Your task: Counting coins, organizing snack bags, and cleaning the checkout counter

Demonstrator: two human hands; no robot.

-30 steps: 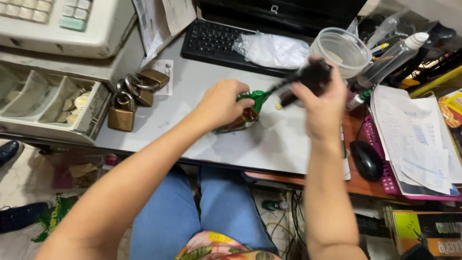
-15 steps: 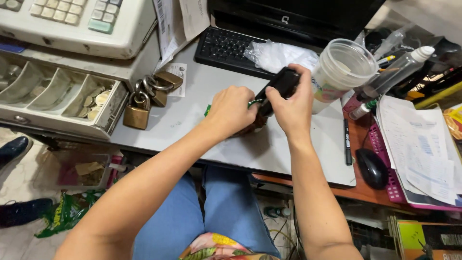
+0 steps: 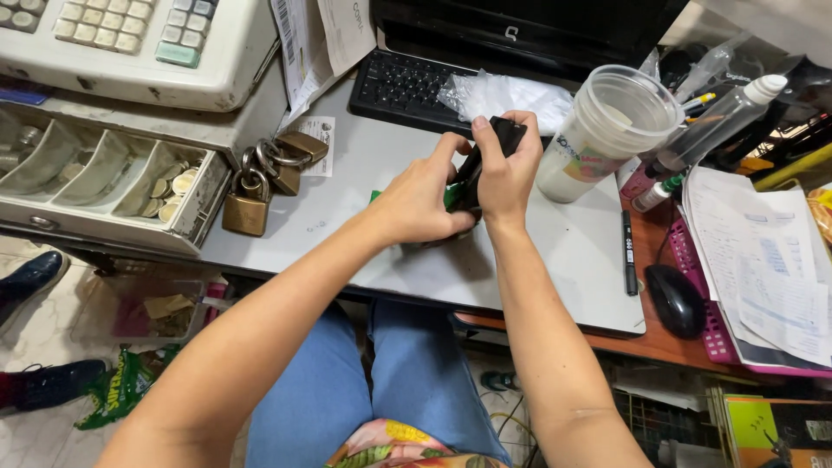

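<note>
My right hand grips a black hand-held device over the grey desk top, just in front of the black keyboard. My left hand is closed on a small green object pressed against the lower end of the black device. Most of the green object is hidden by my fingers. Both hands touch each other above the desk's middle.
A clear plastic cup stands right of my hands. Brass padlocks lie to the left beside an open cash drawer with coins. A black pen, a mouse and papers lie at the right. A crumpled plastic bag rests on the keyboard.
My hands have drawn closer together, and the right hand has brought the black device down to the green object in the left hand. The view shifted slightly.
</note>
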